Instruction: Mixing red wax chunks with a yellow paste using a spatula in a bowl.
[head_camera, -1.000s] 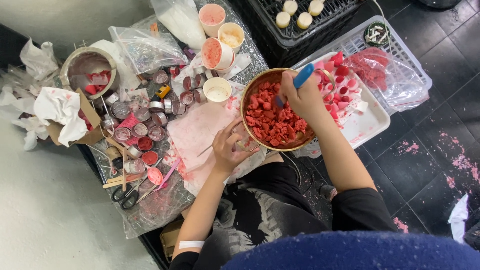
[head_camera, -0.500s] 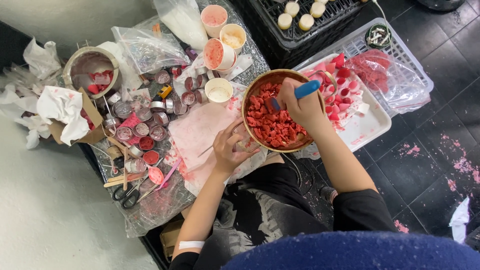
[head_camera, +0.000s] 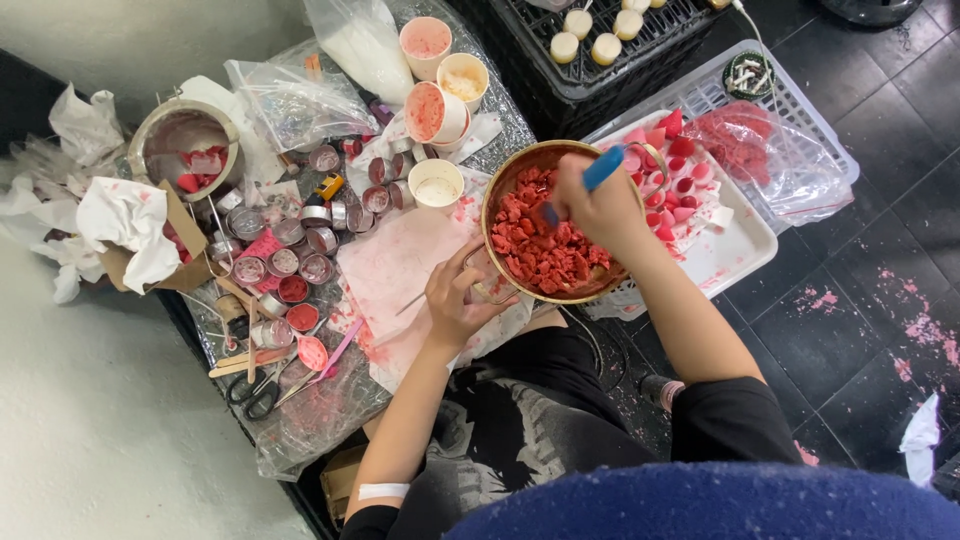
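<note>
Head view shows many things crowded around both hands. Beyond the left hand (head_camera: 462, 298) lie small round tins (head_camera: 300, 245), some with red filling, and nearer to the person scissors (head_camera: 255, 392) and wooden sticks (head_camera: 245, 362) rest on the tabletop (head_camera: 330, 420), which is covered with clear plastic. Past the tins stands a metal pot (head_camera: 185, 150) with red pieces inside, next to white crumpled paper (head_camera: 125, 215). Paper cups (head_camera: 437, 184) stand just beyond the bowl, close to its far rim. On the outer side of the right hand (head_camera: 600, 205) a white tray (head_camera: 735, 250) holds red and pink shapes, touching the bowl's side, and a black crate (head_camera: 600, 80) with pale round candles stands further away.

A copper bowl (head_camera: 545, 225) full of red chunks (head_camera: 540, 255) sits between the two hands. The left hand is curled around the bowl's handle at its near rim, fingers closed on it. The right hand is over the bowl, closed around a blue-handled tool (head_camera: 600, 170) whose lower end goes down into the chunks.

Under the left hand is a pink-stained sheet (head_camera: 400, 270), the only flat free place. The tabletop's near edge runs close to the person's lap. On the right hand's side, beyond the tray, the dark tiled floor (head_camera: 860, 300) is open, with pink spots on it.
</note>
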